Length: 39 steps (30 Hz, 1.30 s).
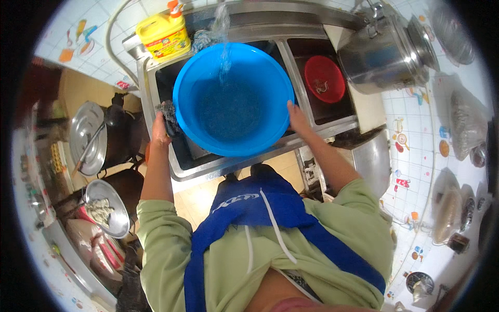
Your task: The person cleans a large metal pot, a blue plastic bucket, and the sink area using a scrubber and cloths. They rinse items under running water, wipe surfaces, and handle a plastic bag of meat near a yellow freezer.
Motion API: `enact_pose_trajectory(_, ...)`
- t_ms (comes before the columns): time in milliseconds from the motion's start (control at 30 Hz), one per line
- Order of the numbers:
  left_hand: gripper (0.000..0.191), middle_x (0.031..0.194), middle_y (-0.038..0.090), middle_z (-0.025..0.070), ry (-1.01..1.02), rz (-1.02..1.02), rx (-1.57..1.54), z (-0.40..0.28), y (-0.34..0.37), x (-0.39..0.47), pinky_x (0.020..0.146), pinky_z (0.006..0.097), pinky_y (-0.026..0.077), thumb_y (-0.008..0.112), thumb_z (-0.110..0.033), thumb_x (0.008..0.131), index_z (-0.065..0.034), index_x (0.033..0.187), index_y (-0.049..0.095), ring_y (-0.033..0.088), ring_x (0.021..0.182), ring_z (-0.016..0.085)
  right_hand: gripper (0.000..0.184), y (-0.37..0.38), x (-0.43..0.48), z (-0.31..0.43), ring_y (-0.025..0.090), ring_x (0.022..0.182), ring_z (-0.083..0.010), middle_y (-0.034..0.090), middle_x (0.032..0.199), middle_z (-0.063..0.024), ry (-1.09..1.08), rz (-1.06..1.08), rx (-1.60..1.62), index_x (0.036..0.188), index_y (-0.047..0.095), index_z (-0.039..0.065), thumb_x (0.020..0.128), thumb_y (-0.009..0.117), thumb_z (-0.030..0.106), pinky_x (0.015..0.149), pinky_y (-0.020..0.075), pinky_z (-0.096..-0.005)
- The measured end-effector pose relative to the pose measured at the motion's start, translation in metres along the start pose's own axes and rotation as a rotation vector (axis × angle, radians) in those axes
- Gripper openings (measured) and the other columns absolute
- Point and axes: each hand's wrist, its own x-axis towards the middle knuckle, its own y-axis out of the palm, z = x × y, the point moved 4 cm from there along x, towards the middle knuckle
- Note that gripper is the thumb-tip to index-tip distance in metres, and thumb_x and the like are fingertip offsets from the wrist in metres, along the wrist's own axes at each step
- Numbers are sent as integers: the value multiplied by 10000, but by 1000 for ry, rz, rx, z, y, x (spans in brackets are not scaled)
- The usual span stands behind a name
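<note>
A large blue plastic basin point(273, 128) is held over the left bowl of a stainless steel sink point(179, 173). Running water point(223, 23) falls from the top of the view into it, and its floor looks dark and speckled. My left hand point(160, 130) is at the basin's left side, with a grey mesh scrubber point(168, 112) pinned between the fingers and the wall. On the right, my right hand point(298, 118) grips the basin near its rim; its fingers are partly hidden behind the wall.
A yellow detergent jug point(163, 39) with an orange top stands behind the basin, beside a patterned cloth point(202, 40). The right sink bowl contains a red plastic bowl point(330, 76). A steel pot point(382, 58) is farther right. Metal pans point(87, 136) are on the left.
</note>
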Motion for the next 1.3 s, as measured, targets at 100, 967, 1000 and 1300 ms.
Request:
enact_pose_trajectory(100,393,1059,620,67,44,43,-49,-2,33,-3,812,358,495,424,-392,935,-86,1149,549,601,938,219,575,1,-6,-9,513,1083,-365,524,1173,-256,-307,-242,-108,1252,423,-55,949,358,429,951,375,-420)
enact_pose_trajectory(967,325,913,620,107,333,61,558,32,479,-102,693,322,507,464,-256,935,42,1049,527,614,769,189,449,-104,71,-42,552,1027,-281,471,1236,-213,50,443,455,1393,251,73,967,331,192,774,508,-420)
enact_pose_trajectory(1000,316,901,621,105,338,87,549,35,488,-101,679,313,509,485,-253,928,42,1034,530,617,756,183,450,-106,74,-44,548,1031,-281,466,1243,-215,97,420,397,1389,256,61,968,335,198,787,501,-422)
enact_pose_trajectory(1300,305,870,625,88,318,136,716,67,549,-97,641,290,502,546,-269,907,27,982,553,607,735,153,479,-98,110,-60,410,1225,-327,336,1390,-205,170,562,427,1394,253,58,969,361,250,966,396,-482)
